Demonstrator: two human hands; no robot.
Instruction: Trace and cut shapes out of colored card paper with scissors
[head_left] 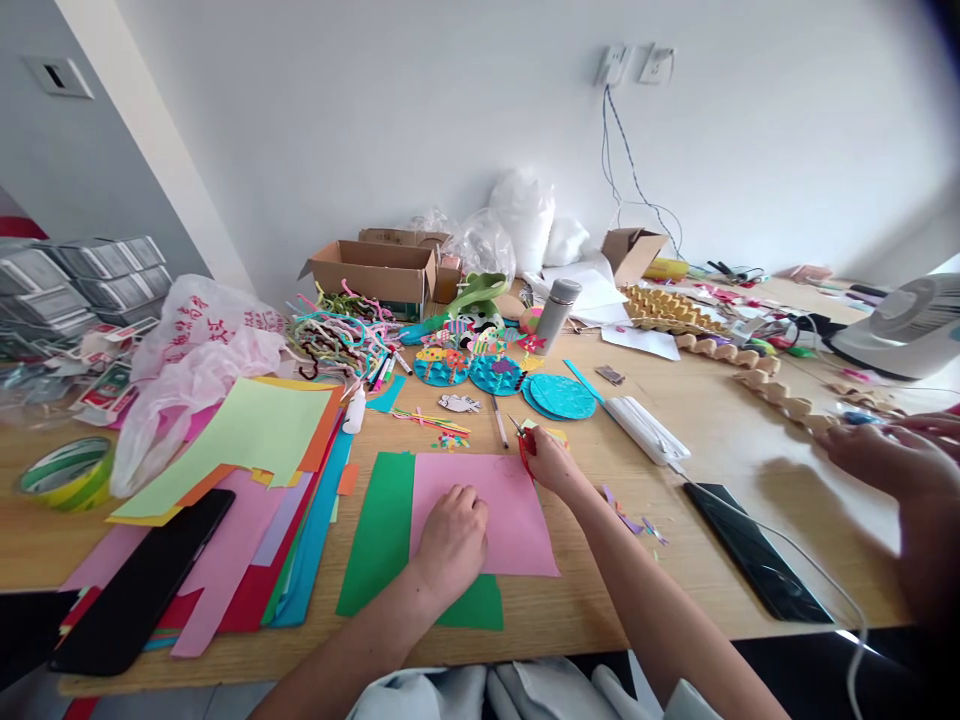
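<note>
My left hand (451,535) rests on a pink sheet of paper (517,540), its fingers curled down; what is under them is hidden. A green sheet of paper (379,535) lies below the pink one and shows along its left and front edges. At the pink sheet's far right corner, my right hand (551,462) is closed around the red handles of scissors (525,450), their blades pointing away to the left. Faint pencil-like lines show on the pink paper near them. Beyond lie a pen (499,422), a grey paper fish cutout (459,403) and small colourful paper scraps (450,441).
Layered coloured papers (247,430) and a black phone (146,585) lie left. Blue discs (562,396), decorated fish crafts (495,372) and a grey bottle (557,315) stand behind. To the right are a white power strip (646,428), another phone (756,550) and another person's hands (889,455).
</note>
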